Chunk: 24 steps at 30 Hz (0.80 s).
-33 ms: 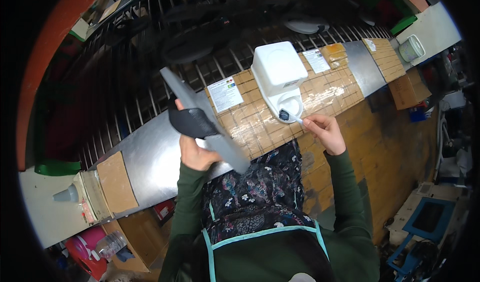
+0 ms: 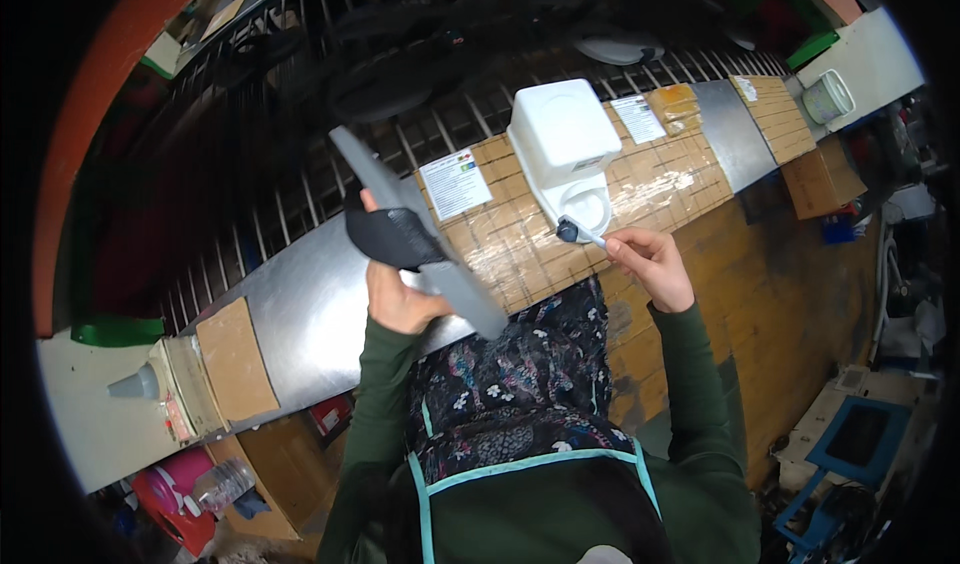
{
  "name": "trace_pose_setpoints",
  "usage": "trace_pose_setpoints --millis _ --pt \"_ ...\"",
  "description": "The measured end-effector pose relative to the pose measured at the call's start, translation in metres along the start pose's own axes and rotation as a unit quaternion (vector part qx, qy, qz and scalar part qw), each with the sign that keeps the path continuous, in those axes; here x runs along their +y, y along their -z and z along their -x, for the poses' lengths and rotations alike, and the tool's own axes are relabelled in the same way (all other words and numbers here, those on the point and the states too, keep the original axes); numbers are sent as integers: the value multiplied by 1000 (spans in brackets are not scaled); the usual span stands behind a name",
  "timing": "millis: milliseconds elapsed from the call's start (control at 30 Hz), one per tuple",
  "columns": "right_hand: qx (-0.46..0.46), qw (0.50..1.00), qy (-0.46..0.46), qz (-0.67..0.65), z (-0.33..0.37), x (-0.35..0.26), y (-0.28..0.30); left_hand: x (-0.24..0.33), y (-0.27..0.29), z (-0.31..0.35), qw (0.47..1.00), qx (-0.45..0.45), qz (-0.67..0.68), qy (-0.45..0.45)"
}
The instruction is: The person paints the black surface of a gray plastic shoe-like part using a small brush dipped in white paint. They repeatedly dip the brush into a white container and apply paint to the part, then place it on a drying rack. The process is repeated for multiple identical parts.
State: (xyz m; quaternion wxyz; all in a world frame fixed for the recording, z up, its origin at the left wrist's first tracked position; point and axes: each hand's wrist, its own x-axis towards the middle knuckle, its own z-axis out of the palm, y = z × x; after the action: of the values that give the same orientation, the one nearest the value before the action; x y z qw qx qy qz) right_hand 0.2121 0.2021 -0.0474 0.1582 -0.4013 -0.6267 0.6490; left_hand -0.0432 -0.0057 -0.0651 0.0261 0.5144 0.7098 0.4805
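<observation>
My left hand [image 2: 398,302] grips a slide sandal [image 2: 468,299] with a flat grey sole and a wide black strap, held tilted on its edge above the table. My right hand [image 2: 655,267] pinches the pale handle of a small brush [image 2: 568,231]. Its dark head is at the near rim of a round shallow cup [image 2: 605,204]. That cup forms the front of a white plastic dispenser [image 2: 565,129] with a box-shaped tank. Whether the brush head touches the rim, I cannot tell.
Taped cardboard [image 2: 515,269] covers the metal table [image 2: 310,299]. Printed sheets [image 2: 456,184] and a yellowish block [image 2: 677,109] lie on it. Beyond runs a dark roller conveyor [image 2: 295,179] carrying blurred dark and grey items. A white bucket [image 2: 828,97] stands at far right.
The brush head has shifted slightly at the cup's near rim. The sandal keeps nearly the same tilt in my left hand. The whole view has moved a little.
</observation>
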Motion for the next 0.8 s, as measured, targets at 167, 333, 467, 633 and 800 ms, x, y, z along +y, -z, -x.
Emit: trace_pose_setpoints --millis 167,333,467,633,800 --pt "-52 977 207 9 30 -26 -46 5 -5 -13 997 5 77 27" --pt "-31 963 258 68 38 -38 -65 12 5 -14 999 -11 49 16" --pt "-34 966 238 97 39 -38 -70 11 5 -9 1000 -6 15 -10" --pt "-21 951 267 154 35 -42 -74 7 3 -5 1000 -8 26 -4" --pt "10 921 315 230 31 -46 -78 7 3 -3 1000 -24 19 1"
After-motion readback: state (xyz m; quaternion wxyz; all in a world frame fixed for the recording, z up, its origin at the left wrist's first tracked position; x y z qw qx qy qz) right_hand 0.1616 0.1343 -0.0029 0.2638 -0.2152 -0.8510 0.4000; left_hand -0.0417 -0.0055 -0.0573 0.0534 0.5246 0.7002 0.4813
